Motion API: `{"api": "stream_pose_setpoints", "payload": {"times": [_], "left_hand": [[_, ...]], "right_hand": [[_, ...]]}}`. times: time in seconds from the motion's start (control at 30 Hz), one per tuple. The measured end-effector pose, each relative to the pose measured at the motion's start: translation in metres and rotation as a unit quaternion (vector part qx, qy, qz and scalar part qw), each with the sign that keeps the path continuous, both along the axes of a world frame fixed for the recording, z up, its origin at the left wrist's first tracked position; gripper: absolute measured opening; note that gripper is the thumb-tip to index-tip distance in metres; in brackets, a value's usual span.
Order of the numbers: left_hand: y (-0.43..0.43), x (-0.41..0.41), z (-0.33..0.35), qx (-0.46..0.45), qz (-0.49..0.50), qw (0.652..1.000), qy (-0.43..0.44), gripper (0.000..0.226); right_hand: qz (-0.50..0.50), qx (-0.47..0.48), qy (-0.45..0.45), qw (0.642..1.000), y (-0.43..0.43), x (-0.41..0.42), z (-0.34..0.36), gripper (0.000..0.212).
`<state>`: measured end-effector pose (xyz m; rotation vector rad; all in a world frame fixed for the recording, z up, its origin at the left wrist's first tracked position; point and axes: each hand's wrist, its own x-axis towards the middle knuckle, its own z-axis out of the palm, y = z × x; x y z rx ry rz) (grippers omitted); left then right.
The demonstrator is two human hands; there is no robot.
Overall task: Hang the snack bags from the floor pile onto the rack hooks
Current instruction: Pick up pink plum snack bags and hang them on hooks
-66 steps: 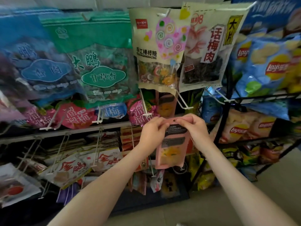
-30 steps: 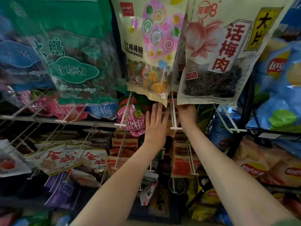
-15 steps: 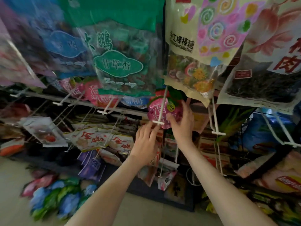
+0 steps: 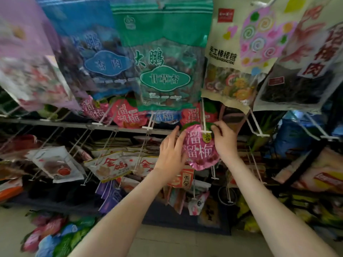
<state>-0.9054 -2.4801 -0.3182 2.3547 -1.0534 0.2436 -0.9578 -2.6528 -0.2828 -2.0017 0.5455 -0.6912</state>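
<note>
Left hand has risen to 溜溜梅 bag gripped by right hand.

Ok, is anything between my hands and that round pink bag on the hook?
Nothing visible. The left hand touches the pink bag at its left edge; the right hand pinches its top beside the white hook.

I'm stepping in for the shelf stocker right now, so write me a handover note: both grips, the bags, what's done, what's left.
Left grip: fingers straight, touching the left edge of the round pink plum bag.
Right grip: pinches that bag's upper right edge, beside the white hook tip.
Done: bag is up at the hook; whether it is threaded on cannot be told.
Left: more bags lie in the floor pile; hang them.
</note>
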Motion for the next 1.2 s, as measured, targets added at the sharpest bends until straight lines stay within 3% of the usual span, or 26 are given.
{"api": "stream_pose_setpoints", "payload": {"times": [0.1,0.23,0.4,0.5,0.63,0.73,0.9,1.0,1.2], "left_hand": [[0.006,-0.003,0.005,-0.02,-0.037,0.999,0.017,0.057],[0.006,-0.017,0.019,-0.067,-0.118,0.98,0.147,0.068],[0.019,-0.021,0.014,-0.075,-0.093,0.983,0.137,0.063],[0.033,-0.012,0.003,-0.089,-0.025,0.981,0.171,0.062],[0.044,-0.002,-0.004,-0.106,0.038,0.965,0.236,0.066],[0.043,0.0,-0.001,-0.114,0.049,0.957,0.263,0.065],[0.035,0.004,0.005,-0.124,0.057,0.954,0.268,0.064],[0.029,0.003,0.007,-0.122,0.062,0.957,0.256,0.065],[0.027,0.005,0.004,-0.128,0.074,0.958,0.247,0.065]], "right_hand": [[-0.014,0.037,-0.006,0.999,0.011,-0.018,0.0,0.014],[-0.025,0.103,-0.037,0.994,0.025,-0.039,-0.001,0.014],[0.02,0.25,-0.072,0.965,0.024,-0.046,-0.014,0.019],[0.015,0.271,-0.029,0.962,0.012,-0.032,-0.026,0.022],[0.026,0.257,0.02,0.966,-0.011,0.0,-0.027,0.061],[0.051,0.227,0.005,0.973,-0.026,0.027,-0.018,0.086],[0.06,0.169,0.041,0.983,-0.042,0.066,-0.026,0.105],[0.003,0.078,0.11,0.991,-0.043,0.076,-0.033,0.103],[-0.039,-0.016,0.115,0.992,-0.028,0.078,-0.044,0.087]]}}
